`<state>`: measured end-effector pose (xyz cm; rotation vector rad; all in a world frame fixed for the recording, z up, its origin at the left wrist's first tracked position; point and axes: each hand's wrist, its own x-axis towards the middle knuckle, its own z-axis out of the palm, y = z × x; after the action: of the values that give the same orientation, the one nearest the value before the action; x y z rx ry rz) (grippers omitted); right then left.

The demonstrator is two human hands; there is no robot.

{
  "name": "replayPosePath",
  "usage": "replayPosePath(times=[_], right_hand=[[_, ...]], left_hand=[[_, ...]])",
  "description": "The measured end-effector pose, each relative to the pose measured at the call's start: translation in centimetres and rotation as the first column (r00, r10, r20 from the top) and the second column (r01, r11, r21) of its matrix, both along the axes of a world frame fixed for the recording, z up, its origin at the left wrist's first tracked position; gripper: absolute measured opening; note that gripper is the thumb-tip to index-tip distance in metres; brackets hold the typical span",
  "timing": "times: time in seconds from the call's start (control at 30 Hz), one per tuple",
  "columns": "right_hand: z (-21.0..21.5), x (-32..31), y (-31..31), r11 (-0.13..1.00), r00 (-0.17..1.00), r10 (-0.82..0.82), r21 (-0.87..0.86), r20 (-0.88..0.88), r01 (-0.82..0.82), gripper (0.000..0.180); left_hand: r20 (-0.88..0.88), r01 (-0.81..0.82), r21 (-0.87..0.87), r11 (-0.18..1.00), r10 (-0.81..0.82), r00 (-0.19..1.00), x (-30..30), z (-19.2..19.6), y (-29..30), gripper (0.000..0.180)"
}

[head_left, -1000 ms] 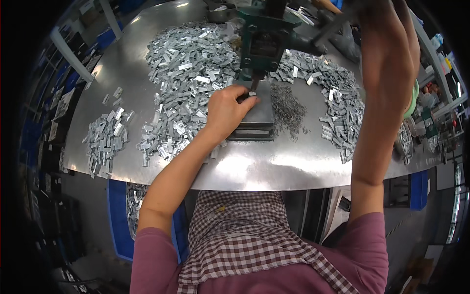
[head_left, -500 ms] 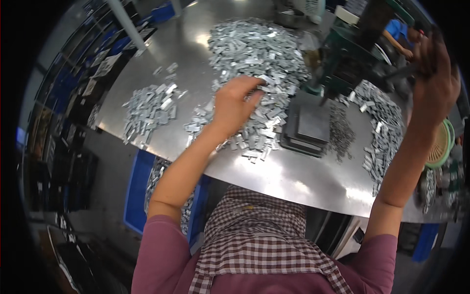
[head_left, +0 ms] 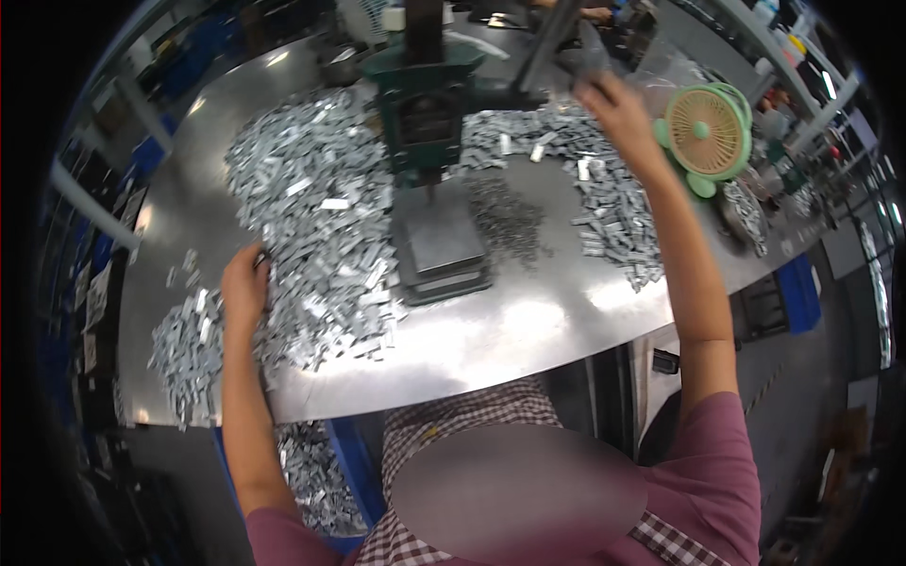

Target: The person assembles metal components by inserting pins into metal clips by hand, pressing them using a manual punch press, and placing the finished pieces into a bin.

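My left hand (head_left: 244, 288) is at the left edge of a large heap of small flat silvery metal pieces (head_left: 316, 203), its fingers curled. Whatever is between its fingertips is too small to make out. A smaller pile of the same pieces (head_left: 187, 344) lies beside that wrist. My right hand (head_left: 618, 118) is raised to the right of a green hand press (head_left: 427, 104), close to its dark lever (head_left: 549, 47). Motion smears those fingers, so a grip on the lever cannot be confirmed. Below the press ram, the square metal block (head_left: 442, 236) shows no hand on it.
Tiny dark metal bits (head_left: 510, 222) lie right of the block, with more silvery pieces (head_left: 613, 212) beyond. A green fan (head_left: 703, 130) stands at the right. Under the metal table (head_left: 528, 325), a blue bin (head_left: 347, 462) holds pieces. Another person's hand (head_left: 595, 13) shows at the back.
The view has turned right, so the press and heaps sit farther left. My left hand has moved from over the big heap to its left edge. My right hand remains raised near the press.
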<state>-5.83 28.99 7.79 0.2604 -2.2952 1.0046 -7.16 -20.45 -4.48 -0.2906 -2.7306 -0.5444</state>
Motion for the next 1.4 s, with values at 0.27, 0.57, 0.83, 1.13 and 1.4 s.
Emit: replayPosePath(times=[0.27, 0.57, 0.83, 1.13, 1.4], right_hand=[[-13.6, -2.1, 3.5, 0.523, 0.966, -0.257, 0.838, -0.023, 0.159, 0.013], [-13.0, -0.6, 4.1, 0.678, 0.951, -0.294, 0.681, -0.095, 0.278, 0.009], [-13.3, 1.1, 1.7, 0.658, 0.979, -0.197, 0.748, 0.060, 0.087, 0.014], [-12.2, 1.1, 2.3, 0.673, 0.916, -0.314, 0.739, 0.250, 0.029, 0.019], [-11.8, 2.2, 3.6, 0.702, 0.972, -0.218, 0.706, 0.090, 0.092, 0.018]], left_hand=[[-0.055, 0.152, 0.289, 0.945, -0.142, 0.988, 3.7, 4.9, 6.7, 0.018], [0.153, 0.310, 0.561, 0.768, -0.464, 0.873, 10.0, 6.7, 14.2, 0.012], [0.150, 0.371, 0.605, 0.705, -0.558, 0.816, 13.2, 4.5, 15.1, 0.008], [0.015, 0.593, 0.363, 0.719, -0.641, 0.768, 13.9, 2.3, 16.6, 0.014], [0.085, 0.573, 0.280, 0.770, -0.615, 0.784, 13.7, 2.4, 17.9, 0.019]])
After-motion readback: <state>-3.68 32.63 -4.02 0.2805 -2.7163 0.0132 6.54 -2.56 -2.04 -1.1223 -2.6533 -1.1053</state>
